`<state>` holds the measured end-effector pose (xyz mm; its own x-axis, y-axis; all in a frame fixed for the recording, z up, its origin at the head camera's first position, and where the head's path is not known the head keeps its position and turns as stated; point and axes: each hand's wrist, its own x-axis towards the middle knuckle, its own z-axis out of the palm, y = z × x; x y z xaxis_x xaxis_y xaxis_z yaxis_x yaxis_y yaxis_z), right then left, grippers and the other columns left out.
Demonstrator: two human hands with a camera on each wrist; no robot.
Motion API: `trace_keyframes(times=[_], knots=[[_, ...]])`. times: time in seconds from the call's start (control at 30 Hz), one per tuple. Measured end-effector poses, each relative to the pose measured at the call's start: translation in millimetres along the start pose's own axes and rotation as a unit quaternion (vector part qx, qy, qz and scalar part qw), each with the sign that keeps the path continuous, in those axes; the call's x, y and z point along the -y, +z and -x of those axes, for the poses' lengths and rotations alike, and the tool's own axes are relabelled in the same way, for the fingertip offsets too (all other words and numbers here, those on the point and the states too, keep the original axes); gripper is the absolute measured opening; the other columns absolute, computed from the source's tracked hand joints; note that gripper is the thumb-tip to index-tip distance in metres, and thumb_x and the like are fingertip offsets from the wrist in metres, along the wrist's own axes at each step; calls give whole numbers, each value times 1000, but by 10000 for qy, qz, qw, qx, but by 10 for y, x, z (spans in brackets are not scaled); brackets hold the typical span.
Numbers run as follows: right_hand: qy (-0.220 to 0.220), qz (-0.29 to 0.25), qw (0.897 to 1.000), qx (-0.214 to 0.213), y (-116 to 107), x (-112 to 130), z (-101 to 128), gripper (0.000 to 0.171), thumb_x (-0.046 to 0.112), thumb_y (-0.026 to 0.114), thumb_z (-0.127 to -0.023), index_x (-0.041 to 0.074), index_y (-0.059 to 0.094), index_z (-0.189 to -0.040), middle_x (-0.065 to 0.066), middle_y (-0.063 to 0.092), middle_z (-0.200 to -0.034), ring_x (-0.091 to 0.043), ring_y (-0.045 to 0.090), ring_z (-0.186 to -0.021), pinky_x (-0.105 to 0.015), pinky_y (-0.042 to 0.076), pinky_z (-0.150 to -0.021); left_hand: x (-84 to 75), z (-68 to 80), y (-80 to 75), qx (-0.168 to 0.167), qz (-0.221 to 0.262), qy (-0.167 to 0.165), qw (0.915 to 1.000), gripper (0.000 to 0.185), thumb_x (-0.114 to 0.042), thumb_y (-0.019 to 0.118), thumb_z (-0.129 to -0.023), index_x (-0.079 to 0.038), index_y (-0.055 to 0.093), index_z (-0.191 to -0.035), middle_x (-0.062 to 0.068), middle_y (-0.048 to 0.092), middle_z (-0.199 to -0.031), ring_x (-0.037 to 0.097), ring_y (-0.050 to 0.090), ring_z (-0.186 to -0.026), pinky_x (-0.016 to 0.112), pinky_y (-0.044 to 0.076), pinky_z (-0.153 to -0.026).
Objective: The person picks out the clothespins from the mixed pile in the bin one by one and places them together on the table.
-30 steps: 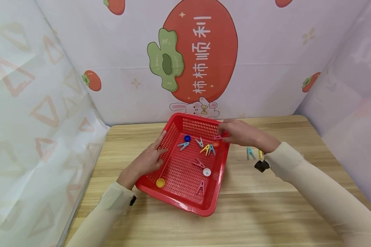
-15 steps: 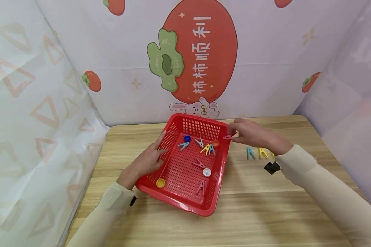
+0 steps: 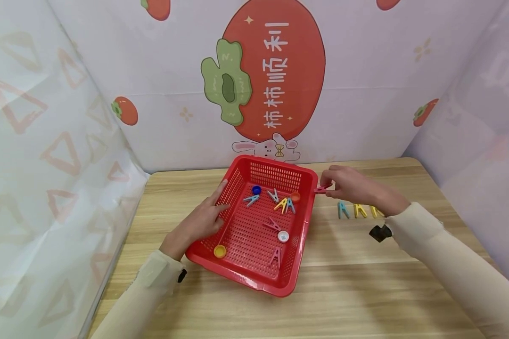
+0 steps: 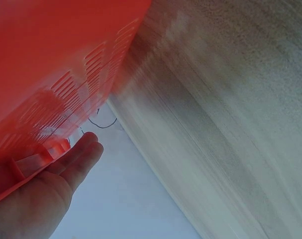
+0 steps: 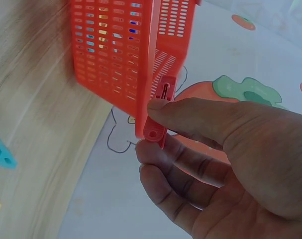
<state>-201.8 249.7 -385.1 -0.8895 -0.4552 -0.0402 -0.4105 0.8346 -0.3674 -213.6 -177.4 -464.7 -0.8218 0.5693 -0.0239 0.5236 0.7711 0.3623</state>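
Right wrist view: a pink clothespin (image 5: 159, 110) (light, stiff, springy) is being pinched at its tail by the right hand (image 5: 225, 164) beside the red basket (image 5: 116, 55); the flat left hand (image 3: 197, 221) is resting against the basket's other wall.

From my seat, the red basket (image 3: 254, 278) blocks the middle of the surface (image 3: 365, 292), its walls fencing in pegs and caps. My left hand (image 3: 197, 223) closes off its 9 o'clock wall; my right hand (image 3: 356, 188) with a pink peg (image 3: 321, 189) crowds its 2 o'clock corner. At 3 o'clock, three loose pegs (image 3: 356, 210) lie in the way. From 4 to 7 o'clock the wood is open.
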Motion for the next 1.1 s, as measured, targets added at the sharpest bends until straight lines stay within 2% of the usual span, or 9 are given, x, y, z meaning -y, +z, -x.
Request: trace_keyframes(times=[0.3, 0.67, 0.83, 1.1], knots=[[142, 23, 9999, 64, 24, -64, 62, 20, 7, 86, -91, 6, 77, -109, -12, 73, -108, -19, 67, -87, -39, 69, -79, 9, 0, 12, 35, 6, -33, 10000, 53, 4, 72, -94, 2, 66, -146, 4, 0, -186, 42, 41, -158, 53, 60, -107], [23, 109, 9999, 13, 50, -221, 162, 17, 8, 86, -92, 6, 76, -106, -11, 74, -105, -24, 68, -90, -41, 68, -80, 18, 3, 7, 35, -40, -2, 10000, 53, 2, 71, -95, 2, 66, -147, 4, -2, -186, 42, 39, -160, 53, 57, -112], [19, 130, 9999, -30, 68, -287, 200, 17, 8, 86, -92, 7, 76, -105, -10, 75, -105, -23, 66, -90, -41, 67, -80, 23, -4, 10, 15, -77, 18, 10000, 53, 2, 72, -95, 1, 66, -147, 3, -2, -186, 42, 40, -159, 53, 57, -112], [239, 53, 9997, 18, 82, -352, 281, 17, 8, 86, -92, 6, 76, -105, -9, 74, -104, -23, 68, -89, -41, 68, -78, 20, -3, 10, 43, -34, -35, 10000, 53, 2, 72, -95, 0, 66, -148, 3, -3, -186, 43, 40, -160, 54, 58, -111]])
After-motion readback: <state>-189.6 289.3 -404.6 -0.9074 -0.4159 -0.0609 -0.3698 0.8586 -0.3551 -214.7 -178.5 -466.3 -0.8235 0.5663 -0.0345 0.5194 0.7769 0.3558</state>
